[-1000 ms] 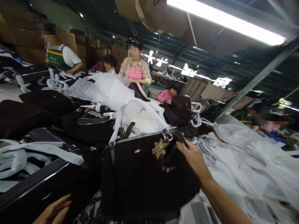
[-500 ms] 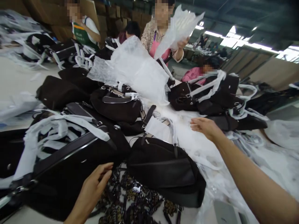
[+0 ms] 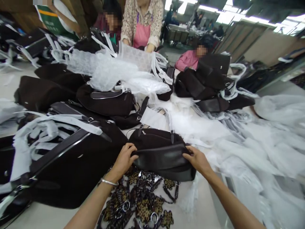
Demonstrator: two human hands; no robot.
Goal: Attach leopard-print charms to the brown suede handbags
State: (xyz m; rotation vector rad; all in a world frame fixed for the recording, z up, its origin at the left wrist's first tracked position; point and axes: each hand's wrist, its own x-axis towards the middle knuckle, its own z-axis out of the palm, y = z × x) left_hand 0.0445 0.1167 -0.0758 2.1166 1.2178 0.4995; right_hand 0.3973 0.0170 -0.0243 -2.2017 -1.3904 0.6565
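A dark brown handbag (image 3: 162, 156) lies on its side in front of me, its smooth dark panel facing me. My left hand (image 3: 125, 158) grips its left edge between thumb and fingers. On the opposite edge, my right hand (image 3: 194, 159) pinches the bag the same way. A white card (image 3: 154, 118) and a white-wrapped handle lie just behind it. Below the bag, leopard-print charms (image 3: 144, 206) with metal rings and dark straps are heaped on the table. Close to my left forearm rests a larger dark bag (image 3: 78, 168) with white-wrapped handles.
Sheets of clear plastic wrap (image 3: 243, 143) cover the table's right side. More dark bags (image 3: 107, 101) are piled across the middle and at the back right (image 3: 205, 79). A co-worker in a pink apron (image 3: 142, 35) stands opposite, handling translucent bubble wrap (image 3: 133, 60); other people are around.
Both hands have come to the middle bag and closed on its edges; the bag has shifted upward off the charms. The co-worker opposite has lowered the raised plastic sheet.
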